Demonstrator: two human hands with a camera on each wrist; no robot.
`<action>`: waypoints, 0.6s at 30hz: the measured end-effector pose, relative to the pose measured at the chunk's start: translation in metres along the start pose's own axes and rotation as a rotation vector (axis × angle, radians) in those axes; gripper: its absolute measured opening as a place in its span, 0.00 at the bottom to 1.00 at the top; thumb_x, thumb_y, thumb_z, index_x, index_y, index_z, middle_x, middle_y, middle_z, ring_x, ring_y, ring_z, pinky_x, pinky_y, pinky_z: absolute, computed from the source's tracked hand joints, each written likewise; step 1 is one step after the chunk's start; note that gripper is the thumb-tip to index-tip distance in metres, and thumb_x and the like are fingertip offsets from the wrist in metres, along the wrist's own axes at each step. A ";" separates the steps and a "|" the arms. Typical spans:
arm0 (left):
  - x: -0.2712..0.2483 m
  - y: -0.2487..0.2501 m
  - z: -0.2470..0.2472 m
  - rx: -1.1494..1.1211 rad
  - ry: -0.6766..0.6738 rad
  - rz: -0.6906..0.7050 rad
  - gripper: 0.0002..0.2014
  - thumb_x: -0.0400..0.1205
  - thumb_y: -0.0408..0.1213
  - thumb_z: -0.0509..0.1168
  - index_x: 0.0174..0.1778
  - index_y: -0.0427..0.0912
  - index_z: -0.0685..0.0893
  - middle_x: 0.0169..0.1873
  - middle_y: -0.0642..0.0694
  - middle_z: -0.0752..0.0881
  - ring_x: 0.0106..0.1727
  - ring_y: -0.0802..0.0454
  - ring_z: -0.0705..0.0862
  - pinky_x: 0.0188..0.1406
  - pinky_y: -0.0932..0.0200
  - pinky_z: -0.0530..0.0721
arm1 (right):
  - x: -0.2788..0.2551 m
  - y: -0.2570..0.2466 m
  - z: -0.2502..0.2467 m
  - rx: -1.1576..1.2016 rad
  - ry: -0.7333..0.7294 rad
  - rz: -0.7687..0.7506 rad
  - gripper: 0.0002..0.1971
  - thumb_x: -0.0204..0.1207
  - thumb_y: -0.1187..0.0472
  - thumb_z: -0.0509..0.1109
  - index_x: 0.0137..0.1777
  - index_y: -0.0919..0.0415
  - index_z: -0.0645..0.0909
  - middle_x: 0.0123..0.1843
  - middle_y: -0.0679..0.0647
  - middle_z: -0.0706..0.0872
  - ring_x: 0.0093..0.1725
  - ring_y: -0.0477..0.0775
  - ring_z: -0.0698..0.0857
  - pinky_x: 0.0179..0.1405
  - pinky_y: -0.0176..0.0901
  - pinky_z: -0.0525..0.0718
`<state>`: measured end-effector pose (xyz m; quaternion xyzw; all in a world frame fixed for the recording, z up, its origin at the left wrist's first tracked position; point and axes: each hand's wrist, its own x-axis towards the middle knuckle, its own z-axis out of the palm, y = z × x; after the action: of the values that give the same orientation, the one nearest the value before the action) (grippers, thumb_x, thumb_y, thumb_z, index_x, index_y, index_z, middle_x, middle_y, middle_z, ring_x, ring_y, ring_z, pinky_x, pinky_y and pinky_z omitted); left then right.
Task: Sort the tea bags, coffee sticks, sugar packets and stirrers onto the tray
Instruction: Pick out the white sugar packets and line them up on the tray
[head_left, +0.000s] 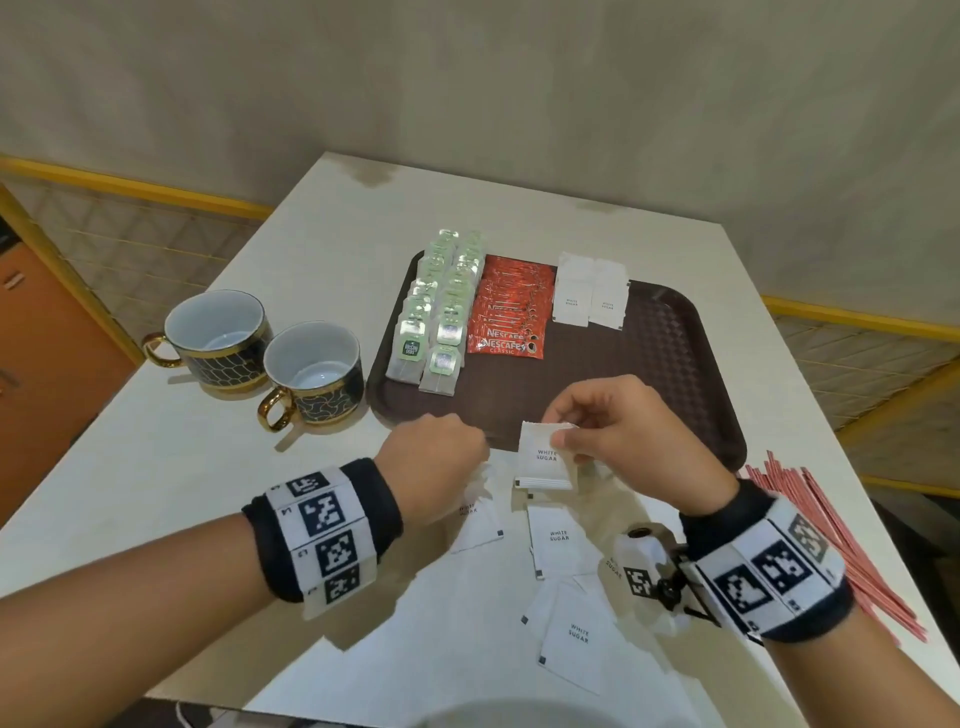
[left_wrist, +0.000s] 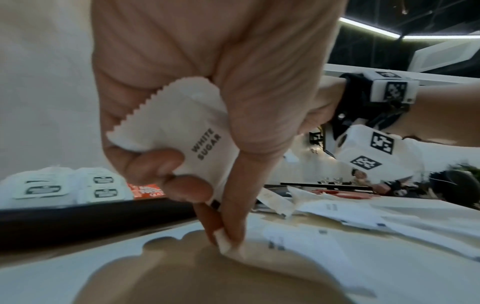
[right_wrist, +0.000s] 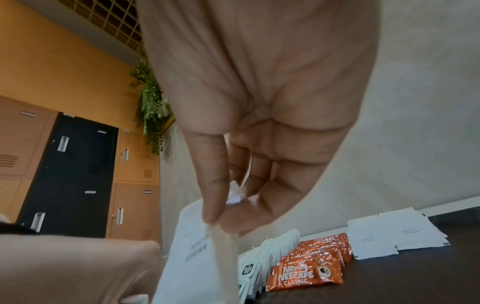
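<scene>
I see left hand (left_wrist: 197, 115) curled round a white sugar packet (left_wrist: 192, 131), thumb and fingertip pinching another packet's corner (left_wrist: 224, 243) on the table (head_left: 171, 467) | right hand (head_left: 618, 421) pinching a small stack of sugar packets (head_left: 545, 460) by its top, just above the tray's (head_left: 675, 374) near edge

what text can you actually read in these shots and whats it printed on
"WHITE SUGAR": stack of sugar packets held by the right hand
"WHITE SUGAR": packet gripped in the left hand
"WHITE SUGAR": loose packets on the table
"WHITE SUGAR": two sugar piles on the tray, faint
"NESCAFE CLASSIC": red coffee sticks
Tea bag tags: too small to read
Wristband markers: patterns, no words
</scene>
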<state>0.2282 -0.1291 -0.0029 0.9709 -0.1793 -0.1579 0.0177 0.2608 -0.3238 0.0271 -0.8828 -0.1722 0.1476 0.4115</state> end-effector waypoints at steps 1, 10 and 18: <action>-0.001 -0.004 -0.001 -0.050 0.028 -0.015 0.03 0.82 0.37 0.64 0.42 0.45 0.80 0.40 0.42 0.82 0.47 0.39 0.86 0.37 0.54 0.76 | 0.000 0.001 -0.002 0.017 0.010 0.004 0.06 0.72 0.69 0.77 0.38 0.58 0.88 0.34 0.56 0.89 0.30 0.49 0.86 0.36 0.40 0.83; -0.001 -0.027 -0.048 -0.491 0.147 0.116 0.12 0.74 0.36 0.76 0.45 0.52 0.80 0.43 0.51 0.86 0.46 0.53 0.83 0.43 0.58 0.80 | -0.008 -0.015 -0.009 -0.035 -0.121 -0.061 0.04 0.69 0.63 0.81 0.37 0.54 0.89 0.56 0.45 0.87 0.54 0.39 0.86 0.59 0.36 0.80; -0.007 -0.014 -0.068 -1.033 0.544 -0.019 0.06 0.77 0.37 0.74 0.48 0.45 0.85 0.39 0.51 0.87 0.41 0.55 0.85 0.39 0.61 0.82 | -0.011 -0.029 -0.008 0.449 -0.002 0.021 0.02 0.73 0.71 0.75 0.41 0.66 0.86 0.38 0.64 0.88 0.36 0.54 0.85 0.36 0.40 0.87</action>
<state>0.2478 -0.1153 0.0628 0.8437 -0.0597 0.0299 0.5327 0.2488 -0.3162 0.0555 -0.7707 -0.1262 0.1876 0.5958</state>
